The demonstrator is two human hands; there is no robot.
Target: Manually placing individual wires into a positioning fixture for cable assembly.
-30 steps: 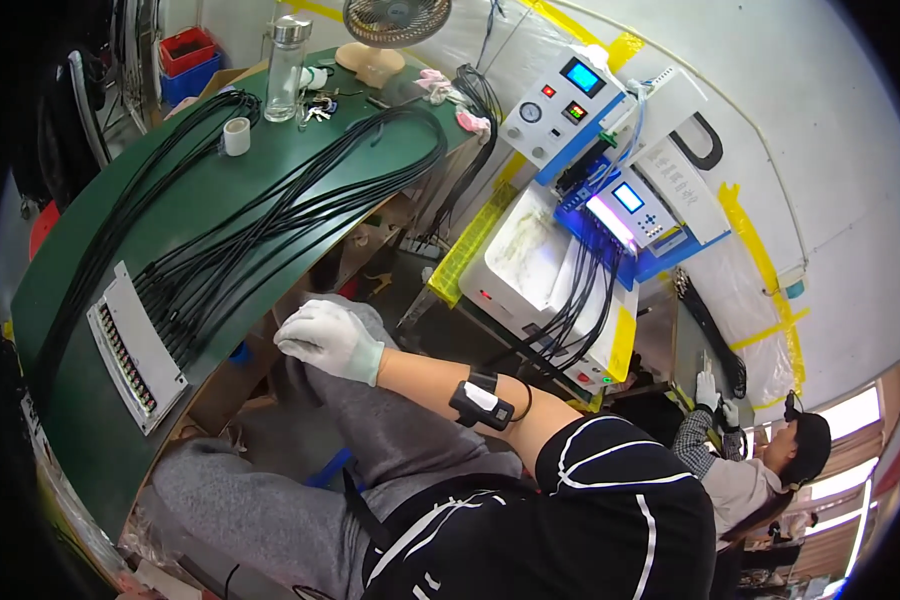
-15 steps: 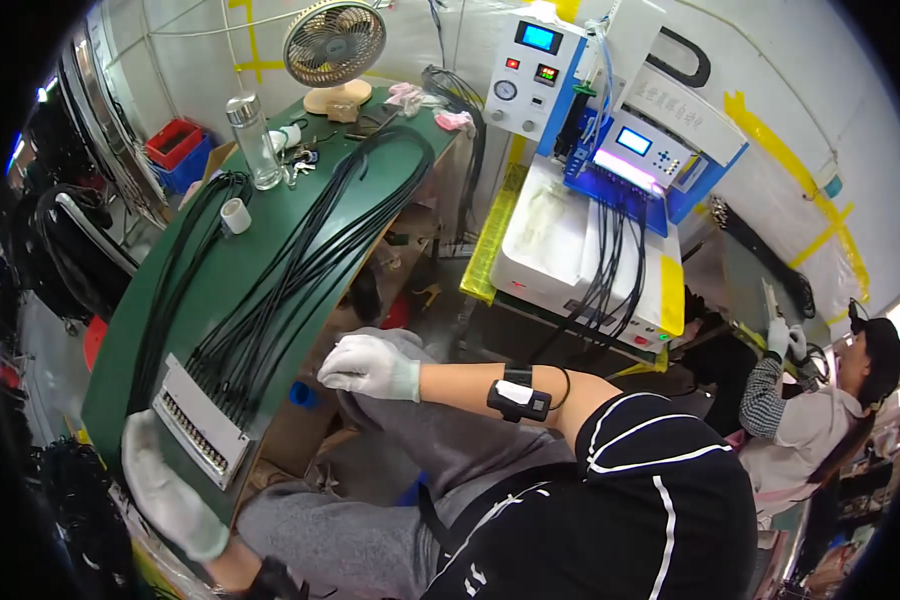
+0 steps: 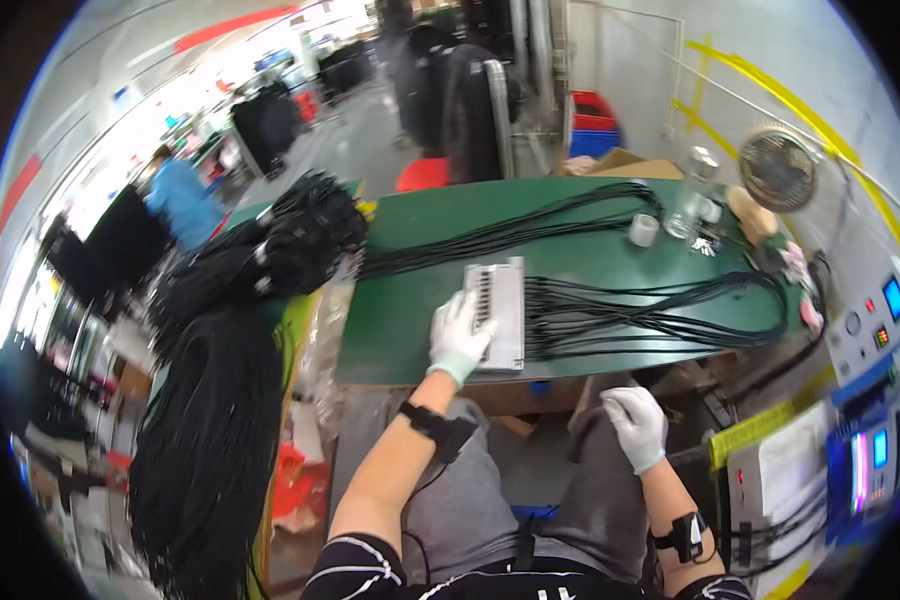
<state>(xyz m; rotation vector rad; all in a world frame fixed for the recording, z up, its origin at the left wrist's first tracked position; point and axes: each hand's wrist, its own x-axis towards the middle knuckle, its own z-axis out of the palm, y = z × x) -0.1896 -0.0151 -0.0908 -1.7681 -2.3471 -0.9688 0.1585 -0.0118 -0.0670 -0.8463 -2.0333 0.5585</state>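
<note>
Left hand (image 3: 458,338) touches the white fixture (image 3: 509,318) near the bench's (image 3: 395,335) front edge; grip hard to tell. Right hand (image 3: 638,425), grip curled together, is off that edge.

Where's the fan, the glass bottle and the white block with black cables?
Fan (image 3: 778,168): head view, middle of its round grille.
Glass bottle (image 3: 691,197): head view, its clear side.
White block (image 3: 511,315): head view, its flat top.
</note>
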